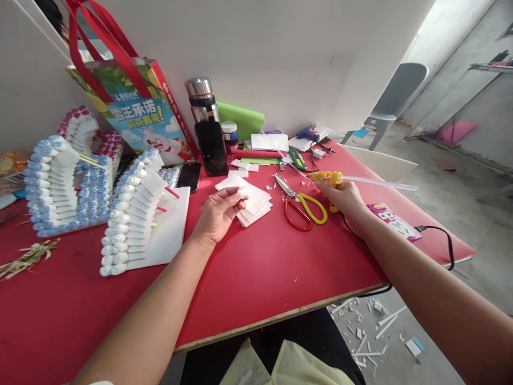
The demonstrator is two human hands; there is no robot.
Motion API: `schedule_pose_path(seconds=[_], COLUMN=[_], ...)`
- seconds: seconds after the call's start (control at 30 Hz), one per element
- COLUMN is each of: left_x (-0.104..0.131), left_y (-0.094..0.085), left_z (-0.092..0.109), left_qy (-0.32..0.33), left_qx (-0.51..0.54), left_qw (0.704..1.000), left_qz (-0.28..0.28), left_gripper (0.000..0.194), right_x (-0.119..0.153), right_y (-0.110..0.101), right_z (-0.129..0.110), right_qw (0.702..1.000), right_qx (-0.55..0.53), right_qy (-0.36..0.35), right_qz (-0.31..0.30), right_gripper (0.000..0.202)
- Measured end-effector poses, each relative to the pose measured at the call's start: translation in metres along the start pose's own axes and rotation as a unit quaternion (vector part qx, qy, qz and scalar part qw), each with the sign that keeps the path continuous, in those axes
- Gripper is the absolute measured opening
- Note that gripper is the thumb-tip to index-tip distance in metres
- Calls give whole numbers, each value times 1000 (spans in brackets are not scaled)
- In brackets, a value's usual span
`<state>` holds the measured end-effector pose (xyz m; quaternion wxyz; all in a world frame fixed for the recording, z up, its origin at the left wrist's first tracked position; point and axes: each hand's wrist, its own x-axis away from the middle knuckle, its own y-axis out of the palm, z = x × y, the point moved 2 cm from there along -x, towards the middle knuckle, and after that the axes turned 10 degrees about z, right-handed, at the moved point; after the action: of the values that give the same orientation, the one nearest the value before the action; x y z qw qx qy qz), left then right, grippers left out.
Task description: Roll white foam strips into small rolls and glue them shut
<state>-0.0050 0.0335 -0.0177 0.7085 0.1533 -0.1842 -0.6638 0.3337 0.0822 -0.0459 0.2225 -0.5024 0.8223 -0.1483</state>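
Note:
My left hand point(220, 214) is pinched on a small white piece point(242, 194), possibly rolled paper, above a stack of thin white paper sheets point(256, 206). My right hand point(347, 200) grips a yellow hot glue gun point(334, 177) at the right of the table, and a long clear glue stick point(380, 183) sticks out of its back end. Between my hands lie scissors point(298, 206) with one red and one yellow handle. On the left stands a curved model point(132, 219) of white rolls and folded cards on a white board.
Blue-and-white models point(60, 187) and a shopping bag point(144, 117) stand at the left. A flask point(200, 96), a phone point(210, 147) leaning upright, a green box cutter point(297, 159) and a blue glue gun point(308, 132) line the back. A power strip point(395, 220) lies near my right forearm.

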Motion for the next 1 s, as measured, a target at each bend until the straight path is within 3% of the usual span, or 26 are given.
schedule_pose_path(seconds=[0.1,0.2,0.57,0.63,0.73,0.8,0.87,0.93,1.0], left_x=[2,5,6,6,6,6,6,7,8], left_y=[3,5,8,8,8,8,9,9,10], left_z=[1,2,2,2,2,2,2,2,2], left_qy=[-2,-2,12,15,16,12,6,-4,-18], left_qx=[7,7,32,36,40,38,31,25,15], left_qw=[1000,1000,999,999,999,999,999,998,998], left_qz=[-12,-25,-33,-34,-33,-34,-41,-50,-58], left_gripper=[20,18,16,16,15,14,13,12,13], right_x=[3,6,19,29,56,80,102,117,121], right_y=[-4,-4,-18,-24,-40,-53,-63,-65,-52], right_z=[-8,-14,-17,-16,-19,-30,-51,-79,-107], right_qw=[992,988,954,948,940,922,917,937,957], right_qx=[116,143,285,300,323,359,343,237,86], right_qy=[50,49,-87,-106,-111,-144,-202,-253,-276], right_qz=[24,15,-8,-15,-17,-15,22,52,-3], right_gripper=[58,57,39,45,70,73,57,36,25])
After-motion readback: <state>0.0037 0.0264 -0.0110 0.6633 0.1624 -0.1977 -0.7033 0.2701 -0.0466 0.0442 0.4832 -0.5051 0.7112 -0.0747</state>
